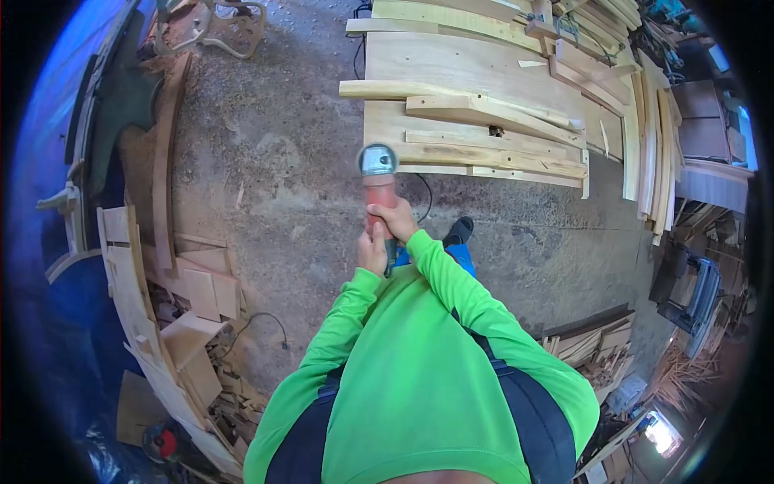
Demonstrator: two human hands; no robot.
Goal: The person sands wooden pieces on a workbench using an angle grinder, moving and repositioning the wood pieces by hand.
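Note:
Both hands hold an angle grinder (380,192) with a reddish body, a silver head and a round disc at its far end. The grinder points away from my body, its head close to the left edge of the wooden workbench. My right hand (393,216) is wrapped around the middle of the body. Nearer to me, my left hand (372,248) is closed on the rear part, its thumb along the top. A dark cable (427,198) curves beside the bench; I cannot tell where it connects.
Planks and shaped wooden strips lie across the wooden workbench (484,64). More boards (657,145) stand at right. A white chair frame (211,28) is at the upper left. Leaning boards (129,274) and wood offcuts (211,290) line the left. The concrete floor (282,194) carries dust and chips.

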